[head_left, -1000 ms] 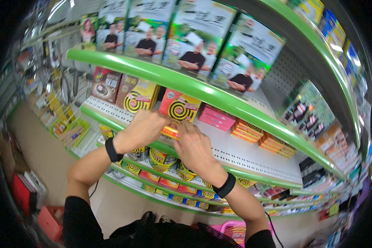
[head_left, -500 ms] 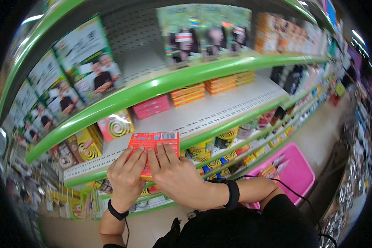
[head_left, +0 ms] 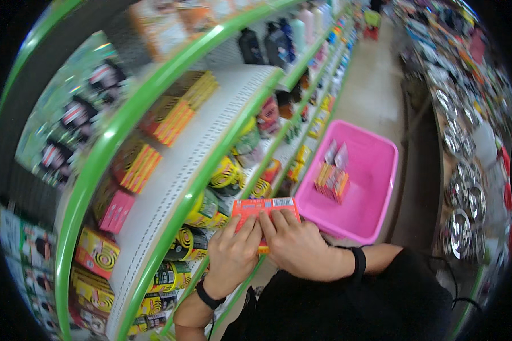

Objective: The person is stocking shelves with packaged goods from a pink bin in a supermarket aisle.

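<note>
Both my hands hold a flat red cardboard box [head_left: 246,208] with a barcode on its upper face. My left hand [head_left: 237,254] lies on its left part and my right hand [head_left: 297,249] on its right part, fingers over the top; the underside is hidden. The box is held in the air, between the shelf's edge and a pink plastic basket [head_left: 376,193]. Several red-and-yellow small boxes [head_left: 331,183] lie inside the basket, beside some pale clear packets [head_left: 337,156].
On the left, a white shelf [head_left: 173,150] with a green edge bears a pink box stack [head_left: 117,211], yellow-orange boxes [head_left: 139,170] and mosquito coil boxes [head_left: 96,253]. Round yellow tubs [head_left: 224,173] fill the shelf below. Shiny metal bowls [head_left: 459,233] line the right side.
My view and both hands have swung right, away from the shelf toward the pink basket. The red box has come along in my hands.
</note>
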The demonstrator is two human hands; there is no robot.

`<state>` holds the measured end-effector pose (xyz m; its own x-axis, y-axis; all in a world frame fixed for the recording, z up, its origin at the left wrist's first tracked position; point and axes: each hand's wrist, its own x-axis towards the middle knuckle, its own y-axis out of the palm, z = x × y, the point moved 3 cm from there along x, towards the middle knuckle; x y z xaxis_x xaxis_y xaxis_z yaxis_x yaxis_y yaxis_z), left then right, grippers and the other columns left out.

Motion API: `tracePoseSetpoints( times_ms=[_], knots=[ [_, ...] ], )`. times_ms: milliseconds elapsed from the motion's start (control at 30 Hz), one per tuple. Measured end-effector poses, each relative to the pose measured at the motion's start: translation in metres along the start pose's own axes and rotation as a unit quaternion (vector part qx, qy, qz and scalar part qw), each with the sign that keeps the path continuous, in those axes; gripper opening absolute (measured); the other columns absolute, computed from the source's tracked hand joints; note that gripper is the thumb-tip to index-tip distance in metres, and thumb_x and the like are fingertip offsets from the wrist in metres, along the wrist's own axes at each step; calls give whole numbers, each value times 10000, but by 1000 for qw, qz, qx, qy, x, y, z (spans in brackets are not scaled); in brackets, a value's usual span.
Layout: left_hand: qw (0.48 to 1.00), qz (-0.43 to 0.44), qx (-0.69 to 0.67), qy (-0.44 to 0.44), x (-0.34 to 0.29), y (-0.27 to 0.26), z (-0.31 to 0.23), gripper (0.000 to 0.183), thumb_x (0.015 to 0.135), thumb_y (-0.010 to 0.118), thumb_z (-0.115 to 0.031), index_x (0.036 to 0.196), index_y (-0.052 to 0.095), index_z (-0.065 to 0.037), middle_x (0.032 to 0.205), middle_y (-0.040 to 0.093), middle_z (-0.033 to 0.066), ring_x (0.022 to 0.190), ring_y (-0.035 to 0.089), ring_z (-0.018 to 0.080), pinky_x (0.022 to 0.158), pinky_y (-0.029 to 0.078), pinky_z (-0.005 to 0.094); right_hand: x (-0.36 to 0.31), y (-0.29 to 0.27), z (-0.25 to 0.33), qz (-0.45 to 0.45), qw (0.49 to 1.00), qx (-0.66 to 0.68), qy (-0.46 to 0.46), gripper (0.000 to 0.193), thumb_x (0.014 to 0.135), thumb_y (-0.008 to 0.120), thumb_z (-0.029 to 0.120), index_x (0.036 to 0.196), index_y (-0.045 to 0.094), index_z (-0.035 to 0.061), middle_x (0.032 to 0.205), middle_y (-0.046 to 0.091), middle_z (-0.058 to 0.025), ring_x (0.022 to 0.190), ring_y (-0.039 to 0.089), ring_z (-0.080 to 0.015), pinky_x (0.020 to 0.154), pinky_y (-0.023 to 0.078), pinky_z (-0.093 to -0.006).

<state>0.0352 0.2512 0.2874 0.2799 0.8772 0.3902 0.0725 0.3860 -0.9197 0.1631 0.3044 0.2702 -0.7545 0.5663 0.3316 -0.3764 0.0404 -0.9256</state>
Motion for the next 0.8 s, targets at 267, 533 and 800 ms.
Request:
tracePoseSetpoints(
  times_ms=[267,533,800],
  knots=[
    [984,132,-119,14,64,102,-15,418,652,664,-25,1070,676,-33,1066,696,117,1015,644,311,812,535,415,-25,52,-96,80,989,74,99,380,709,697,133,1021,564,-38,939,641,-166,913,657,-327,661,562,-391],
    [975,80,-189,-89,90,126,-9,615,681,843,-165,1223,603,-2,1181,644,201,1087,622,356,929,504,397,-78,137,-216,109,910,202,346,262,795,681,260,921,682,30,808,683,-211,760,685,-384,671,551,-493],
    [915,220,-221,-257,40,155,37,501,753,796,-192,1170,625,26,1140,653,234,1060,629,386,899,503,408,-146,275,-369,43,699,253,668,387,793,700,321,944,692,-35,883,680,-286,871,678,-437,753,545,-507]
  ],
)
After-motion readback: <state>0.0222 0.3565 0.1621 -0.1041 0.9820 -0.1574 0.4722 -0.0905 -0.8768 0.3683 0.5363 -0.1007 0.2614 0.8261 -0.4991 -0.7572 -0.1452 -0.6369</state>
